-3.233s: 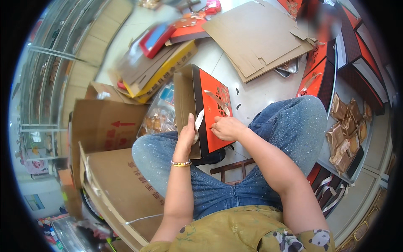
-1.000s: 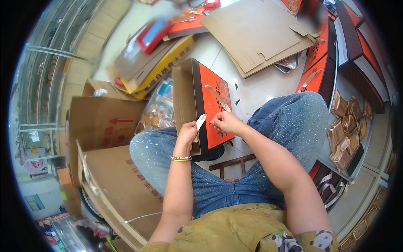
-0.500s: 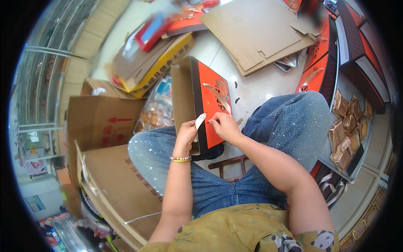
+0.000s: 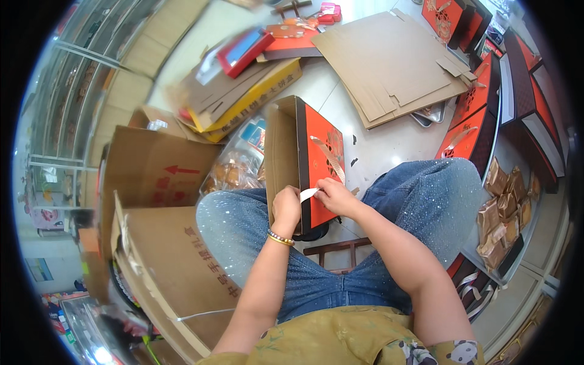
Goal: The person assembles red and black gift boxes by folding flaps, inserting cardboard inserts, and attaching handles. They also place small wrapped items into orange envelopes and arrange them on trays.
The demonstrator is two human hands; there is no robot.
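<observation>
Head view: with the box [image 4: 315,167] between your knees [image 4: 438,182], your right hand [image 4: 336,198] pinches the ribbon [image 4: 309,194], your left hand's [image 4: 286,210] hold is unclear, so best keep that ribbon flat

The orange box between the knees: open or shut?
Open: the orange box shows its brown cardboard inside through an uncovered left side.

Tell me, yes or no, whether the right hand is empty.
No, the right hand pinches the white ribbon by the side of the red-and-black box.
</observation>
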